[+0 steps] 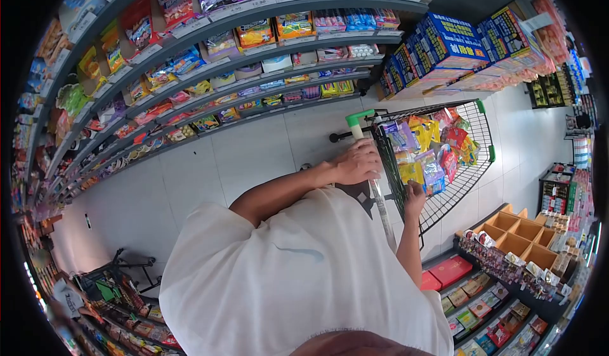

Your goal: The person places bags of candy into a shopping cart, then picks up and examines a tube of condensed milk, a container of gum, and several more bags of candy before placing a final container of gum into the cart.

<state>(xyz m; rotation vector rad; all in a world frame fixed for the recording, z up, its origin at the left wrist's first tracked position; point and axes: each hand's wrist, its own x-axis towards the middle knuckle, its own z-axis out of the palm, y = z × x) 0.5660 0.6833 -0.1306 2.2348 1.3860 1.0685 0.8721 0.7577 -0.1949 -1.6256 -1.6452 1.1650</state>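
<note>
My left hand [356,162] is wrapped round the pale push handle [380,211] of a black wire shopping cart [453,198], close to its green end cap. My right hand [414,198] is over the near edge of the basket, its fingers closed at the lower edge of a yellow snack bag [411,171]; the exact grip is partly hidden. Beside that bag lies a purple-and-blue candy bag [432,169]. Several red, yellow and purple candy bags fill the middle of the basket.
Curved shelves [254,6] of bagged sweets run along the left and top. Blue-and-yellow cartons [447,42] are stacked beyond the cart. A wooden compartment display [517,232] stands at the right, near red boxes [450,270]. Another cart [114,280] is at lower left on the tiled floor [190,172].
</note>
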